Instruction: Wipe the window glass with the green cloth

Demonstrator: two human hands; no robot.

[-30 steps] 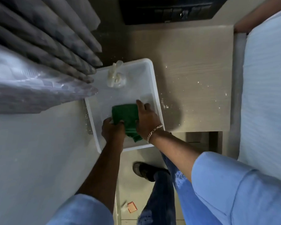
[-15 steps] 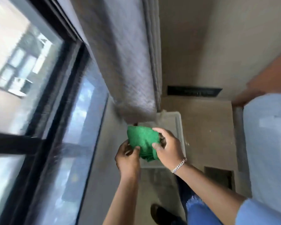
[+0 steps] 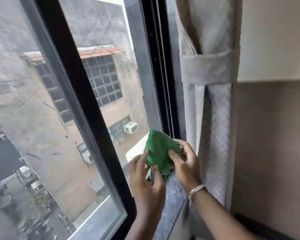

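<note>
The green cloth is bunched up and held in front of the window glass, near the lower right corner of the right pane. My left hand grips its lower left part with thumb and fingers. My right hand, with a bracelet on the wrist, pinches its right side. I cannot tell whether the cloth touches the glass. The left pane carries small blue marks and streaks.
A black window frame bar slants between the two panes. A tied-back beige curtain hangs just right of my hands, against the beige wall. Buildings show through the glass.
My view has swung up from the white tub to the window. Both hands have lifted the green cloth out of the tub and up to the glass.
</note>
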